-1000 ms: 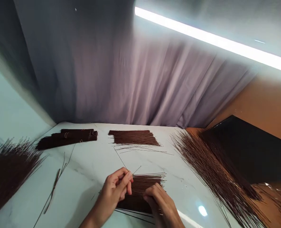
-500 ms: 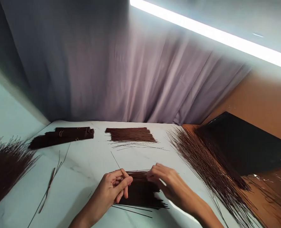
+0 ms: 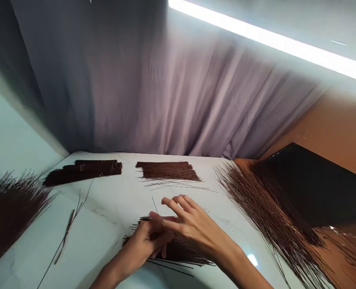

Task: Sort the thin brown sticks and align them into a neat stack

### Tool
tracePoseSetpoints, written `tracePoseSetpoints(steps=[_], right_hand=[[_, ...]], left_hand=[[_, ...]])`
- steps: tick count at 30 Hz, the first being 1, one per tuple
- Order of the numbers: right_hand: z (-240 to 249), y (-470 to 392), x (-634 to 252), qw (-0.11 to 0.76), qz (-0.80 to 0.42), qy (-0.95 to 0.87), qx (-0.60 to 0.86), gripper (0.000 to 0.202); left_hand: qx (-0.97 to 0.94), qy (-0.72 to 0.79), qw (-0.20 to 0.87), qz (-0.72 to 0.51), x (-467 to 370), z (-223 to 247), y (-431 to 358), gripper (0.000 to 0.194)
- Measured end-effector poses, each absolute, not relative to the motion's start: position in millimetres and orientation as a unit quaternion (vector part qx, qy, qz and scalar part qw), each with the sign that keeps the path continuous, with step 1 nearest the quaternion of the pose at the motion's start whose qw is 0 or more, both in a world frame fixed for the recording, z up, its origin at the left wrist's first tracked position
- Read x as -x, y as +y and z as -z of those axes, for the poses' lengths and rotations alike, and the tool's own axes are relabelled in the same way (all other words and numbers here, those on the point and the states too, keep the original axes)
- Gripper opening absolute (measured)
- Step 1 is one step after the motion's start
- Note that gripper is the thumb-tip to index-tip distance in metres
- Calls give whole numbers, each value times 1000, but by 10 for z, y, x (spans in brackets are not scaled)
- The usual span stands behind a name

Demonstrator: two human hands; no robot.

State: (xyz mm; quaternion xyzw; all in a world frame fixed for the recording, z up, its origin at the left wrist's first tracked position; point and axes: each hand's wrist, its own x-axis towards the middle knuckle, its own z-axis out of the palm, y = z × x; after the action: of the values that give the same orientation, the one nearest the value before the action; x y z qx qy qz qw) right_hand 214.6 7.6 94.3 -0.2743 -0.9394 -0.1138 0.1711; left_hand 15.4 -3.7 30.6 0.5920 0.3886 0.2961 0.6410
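In the head view my left hand is closed in a pinch, with one thin dark brown stick poking up past its fingers. My right hand reaches across with fingers spread, its lower fingers overlapping the left fingertips; whether they touch the stick is hidden. Beneath both hands lies a flat pile of thin dark sticks, its middle partly covered by them. Two loose sticks rest just in front of that pile.
Another flat stick pile lies farther back. Rolled dark bundles with yellowish ties sit at back left. Big loose heaps of sticks flank me, left and right. A small tied bunch is left; a black panel stands right.
My right hand has moved left from the pile's right part to my left hand, and its fingers have spread. The left hand still pinches the stick. The view has shifted slightly.
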Motion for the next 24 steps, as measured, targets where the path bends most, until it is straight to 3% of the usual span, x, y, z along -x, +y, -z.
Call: tracePoseSetpoints(steps=[5, 13, 15, 17, 20, 24], right_hand=[[-672, 207, -2284, 200, 124, -916, 326, 10], [-435, 158, -2399, 284, 37, -875, 390, 24], [-461, 154, -2528, 319, -31, -843, 432, 23], [-485, 156, -2712, 342, -140, -799, 474, 36], [-489, 175, -2967, 331, -322, -744, 483, 27], [-450, 203, -3072, 371, -441, -679, 455, 31]], left_hand=[[-591, 415, 618, -309, -95, -301, 29, 29], [-576, 414, 631, -315, -93, -278, 56, 30], [-580, 413, 630, -312, -76, -264, 64, 30], [-579, 412, 634, -306, -54, -268, 74, 30], [-572, 410, 644, -300, -26, -313, 84, 32], [-571, 417, 646, -288, -11, -370, 86, 33]])
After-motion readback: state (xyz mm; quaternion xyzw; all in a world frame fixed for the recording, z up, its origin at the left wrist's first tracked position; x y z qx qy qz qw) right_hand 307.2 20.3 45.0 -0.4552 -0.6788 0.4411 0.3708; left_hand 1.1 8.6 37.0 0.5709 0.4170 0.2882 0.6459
